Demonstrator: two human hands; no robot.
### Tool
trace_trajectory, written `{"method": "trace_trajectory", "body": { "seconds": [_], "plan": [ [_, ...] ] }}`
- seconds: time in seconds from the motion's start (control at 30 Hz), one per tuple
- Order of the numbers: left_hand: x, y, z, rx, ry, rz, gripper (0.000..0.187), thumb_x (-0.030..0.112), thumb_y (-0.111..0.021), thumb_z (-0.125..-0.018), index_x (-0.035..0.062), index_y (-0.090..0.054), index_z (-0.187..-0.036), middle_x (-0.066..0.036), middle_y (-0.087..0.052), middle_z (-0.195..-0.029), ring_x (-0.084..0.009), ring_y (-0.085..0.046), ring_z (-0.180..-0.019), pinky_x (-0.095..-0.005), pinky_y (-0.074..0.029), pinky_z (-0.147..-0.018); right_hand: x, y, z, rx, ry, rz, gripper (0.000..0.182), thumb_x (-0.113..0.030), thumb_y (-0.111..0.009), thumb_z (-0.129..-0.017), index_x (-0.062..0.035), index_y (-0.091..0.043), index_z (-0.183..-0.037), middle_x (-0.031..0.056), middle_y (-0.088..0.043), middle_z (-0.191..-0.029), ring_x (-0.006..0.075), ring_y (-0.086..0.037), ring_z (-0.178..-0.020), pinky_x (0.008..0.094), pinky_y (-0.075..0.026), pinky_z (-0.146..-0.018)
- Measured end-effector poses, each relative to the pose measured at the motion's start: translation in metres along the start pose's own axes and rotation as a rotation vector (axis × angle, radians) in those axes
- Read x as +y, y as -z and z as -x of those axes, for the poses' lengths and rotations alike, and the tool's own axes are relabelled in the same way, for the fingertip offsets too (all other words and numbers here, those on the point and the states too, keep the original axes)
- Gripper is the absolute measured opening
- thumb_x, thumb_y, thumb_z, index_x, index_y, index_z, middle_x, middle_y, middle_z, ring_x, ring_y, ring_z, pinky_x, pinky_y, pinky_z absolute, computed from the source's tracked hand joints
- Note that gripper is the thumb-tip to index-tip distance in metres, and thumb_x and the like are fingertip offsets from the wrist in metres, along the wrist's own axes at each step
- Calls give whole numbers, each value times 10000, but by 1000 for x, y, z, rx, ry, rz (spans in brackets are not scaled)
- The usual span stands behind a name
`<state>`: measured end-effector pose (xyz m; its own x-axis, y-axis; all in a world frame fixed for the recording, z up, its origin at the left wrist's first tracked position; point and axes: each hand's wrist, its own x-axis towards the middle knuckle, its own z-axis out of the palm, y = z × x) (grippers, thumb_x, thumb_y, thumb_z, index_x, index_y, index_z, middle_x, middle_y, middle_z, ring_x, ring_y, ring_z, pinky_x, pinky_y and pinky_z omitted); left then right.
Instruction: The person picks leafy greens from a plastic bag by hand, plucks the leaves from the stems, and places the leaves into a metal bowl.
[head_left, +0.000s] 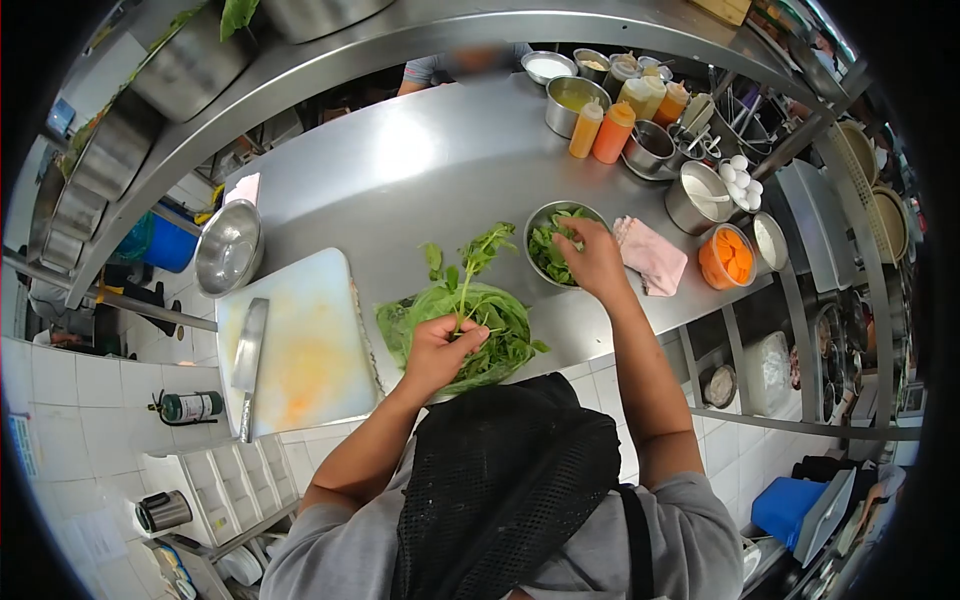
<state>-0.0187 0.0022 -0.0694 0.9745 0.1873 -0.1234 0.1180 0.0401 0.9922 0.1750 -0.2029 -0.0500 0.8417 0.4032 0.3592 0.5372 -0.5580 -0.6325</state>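
My left hand (440, 352) is closed around the stem of a leafy green herb sprig (468, 272), which points up and away over the table. Below that hand lies an open green plastic bag (400, 325) full of more leafy herbs (508, 345). My right hand (596, 262) reaches over the rim of a round metal bowl (534, 272) holding loose green leaves (545, 245). Its fingers are bent close together at the leaves; what they pinch, if anything, cannot be made out. A folded pink cloth (652, 258) lies just right of this bowl.
On the left, a knife (250, 345) rests on a white cutting board (315, 340), beside a metal bowl (230, 250). Sauce bottles (613, 132), metal pots (690, 200), eggs (738, 180) and a tub of orange slices (727, 257) line the right side. A person (465, 65) is across the table.
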Motion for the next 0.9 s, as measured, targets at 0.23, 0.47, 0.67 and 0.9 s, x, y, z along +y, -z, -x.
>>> {"method": "trace_trajectory", "body": {
  "seconds": [0.23, 0.47, 0.67, 0.9],
  "plan": [
    [1, 8, -1, 18, 24, -34, 98, 105, -681, -868, 18, -668, -826, -1, -640, -703, -54, -548, -629, -210, -416, -573, -45, -1, 20, -270, 75, -467, 317, -122, -689, -814, -19, -641, -1110, 172, -658, -1039, 354, -588, -1012, 420, -470, -882],
    [-2, 3, -5, -51, -3, -21, 110, 119, -675, -876, 23, -671, -823, 13, -629, -689, -37, -520, -624, -206, -394, -562, -83, -17, 31, -374, 431, -424, 181, -99, -664, -827, -23, -644, -991, 154, -648, -962, 322, -593, -954, 377, -479, -823],
    [5, 8, -5, -70, 50, -44, 140, 139, -669, -888, 33, -656, -796, 44, -599, -677, -19, -448, -602, -212, -351, -537, -79, -12, 32, -510, 330, -355, 95, -54, -651, -824, -15, -630, -909, 123, -647, -884, 289, -597, -831, 371, -483, -737],
    [4, 5, -7, 5, 13, -79, 184, 138, -667, -892, 21, -622, -757, 69, -532, -641, -16, -398, -603, -220, -329, -530, -52, -34, 35, -275, -59, -564, 55, -54, -597, -858, -3, -606, -875, 94, -638, -803, 199, -617, -724, 309, -491, -673]
  ]
}}
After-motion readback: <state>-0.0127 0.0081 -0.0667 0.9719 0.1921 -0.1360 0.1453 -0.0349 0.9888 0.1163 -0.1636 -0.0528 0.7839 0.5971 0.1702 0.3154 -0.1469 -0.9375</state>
